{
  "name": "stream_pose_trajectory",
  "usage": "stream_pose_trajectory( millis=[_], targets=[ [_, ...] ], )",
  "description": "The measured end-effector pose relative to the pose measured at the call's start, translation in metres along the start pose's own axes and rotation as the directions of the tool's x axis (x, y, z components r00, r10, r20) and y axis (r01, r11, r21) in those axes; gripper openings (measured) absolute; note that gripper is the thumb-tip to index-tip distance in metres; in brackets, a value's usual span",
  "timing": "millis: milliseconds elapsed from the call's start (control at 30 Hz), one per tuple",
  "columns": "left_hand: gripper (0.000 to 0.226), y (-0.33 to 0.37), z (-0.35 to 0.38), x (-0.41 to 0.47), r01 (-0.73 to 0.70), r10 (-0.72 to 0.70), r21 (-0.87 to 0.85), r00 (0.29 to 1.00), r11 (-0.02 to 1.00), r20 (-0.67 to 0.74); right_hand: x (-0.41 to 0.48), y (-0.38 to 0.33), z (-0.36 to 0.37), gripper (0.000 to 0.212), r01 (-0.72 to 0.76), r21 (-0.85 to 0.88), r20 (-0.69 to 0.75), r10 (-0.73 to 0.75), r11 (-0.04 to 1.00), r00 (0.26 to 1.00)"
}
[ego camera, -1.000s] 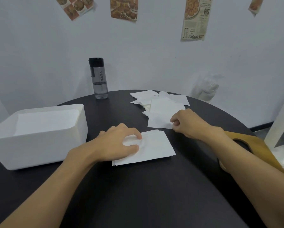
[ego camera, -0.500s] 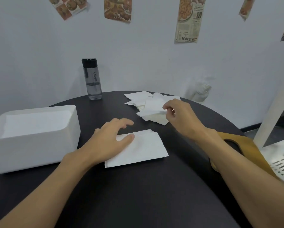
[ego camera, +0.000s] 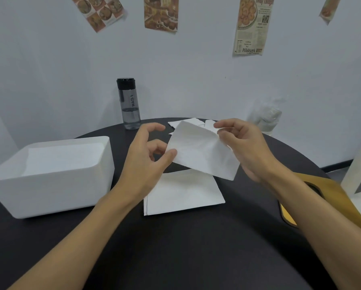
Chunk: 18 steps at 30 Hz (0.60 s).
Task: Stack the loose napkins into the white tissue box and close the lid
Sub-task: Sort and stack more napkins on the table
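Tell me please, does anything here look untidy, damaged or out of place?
Nothing is damaged or spilled. A few loose napkins lie at the table's far edge, overlapping at odd angles. The held napkin, pinched by the left hand and right hand, has its top corner folded over.

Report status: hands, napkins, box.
Right hand pinches raised napkin; left hand at its edge, grip unclear. Stack on table, loose napkins behind. White tissue box open.

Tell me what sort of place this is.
Probably a small break room or café corner, though I can't be sure: a round dark table, old food clippings taped to a plain wall, and a water bottle at the table's far edge.
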<state>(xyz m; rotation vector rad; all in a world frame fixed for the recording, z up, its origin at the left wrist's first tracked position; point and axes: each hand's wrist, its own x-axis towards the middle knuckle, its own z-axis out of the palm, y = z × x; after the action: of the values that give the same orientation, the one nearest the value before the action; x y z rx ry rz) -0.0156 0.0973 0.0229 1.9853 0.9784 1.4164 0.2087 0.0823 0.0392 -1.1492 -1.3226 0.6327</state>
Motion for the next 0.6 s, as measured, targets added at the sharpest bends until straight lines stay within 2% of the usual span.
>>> stream_pose_trajectory(
  millis=[67, 167, 200, 267, 333, 400, 533, 600],
  targets=[
    [0.039, 0.004, 0.0, 0.0, 0.012, -0.014, -0.073, 1.0, 0.997, -0.02, 0.002, 0.005, 0.001, 0.017, -0.012, -0.017, -0.08, 0.011, 1.0, 0.997],
    [0.034, 0.007, -0.001, 0.001, 0.041, -0.058, -0.139, 0.991, 0.989, -0.12, -0.004, 0.001, 0.001, 0.021, 0.15, -0.139, -0.171, -0.173, 0.979, 0.97],
    [0.032, 0.007, -0.002, 0.003, 0.051, -0.075, -0.153, 0.985, 0.987, -0.154, -0.008, -0.002, 0.001, 0.024, 0.21, -0.194, -0.136, -0.239, 0.958, 0.961],
    [0.028, 0.006, -0.003, 0.005, 0.07, -0.11, -0.193, 0.972, 0.979, -0.206, -0.016, -0.007, 0.001, 0.031, 0.296, -0.306, 0.027, -0.302, 0.905, 0.953],
    [0.026, 0.006, -0.003, 0.006, 0.085, -0.138, -0.22, 0.961, 0.972, -0.239, -0.021, -0.007, 0.005, 0.039, 0.353, -0.41, 0.236, -0.276, 0.841, 0.932],
    [0.024, 0.006, -0.003, 0.006, 0.099, -0.157, -0.222, 0.951, 0.97, -0.264, -0.022, 0.0, 0.01, 0.036, 0.395, -0.495, 0.353, -0.236, 0.774, 0.905],
    [0.015, 0.007, -0.005, 0.007, 0.115, -0.167, -0.189, 0.944, 0.975, -0.285, -0.016, 0.012, 0.013, 0.007, 0.477, -0.505, 0.321, -0.357, 0.719, 0.877],
    [0.009, 0.007, -0.006, 0.007, 0.094, -0.131, -0.152, 0.958, 0.984, -0.255, -0.016, 0.01, 0.013, 0.013, 0.435, -0.483, 0.241, -0.363, 0.759, 0.9]
  ],
)
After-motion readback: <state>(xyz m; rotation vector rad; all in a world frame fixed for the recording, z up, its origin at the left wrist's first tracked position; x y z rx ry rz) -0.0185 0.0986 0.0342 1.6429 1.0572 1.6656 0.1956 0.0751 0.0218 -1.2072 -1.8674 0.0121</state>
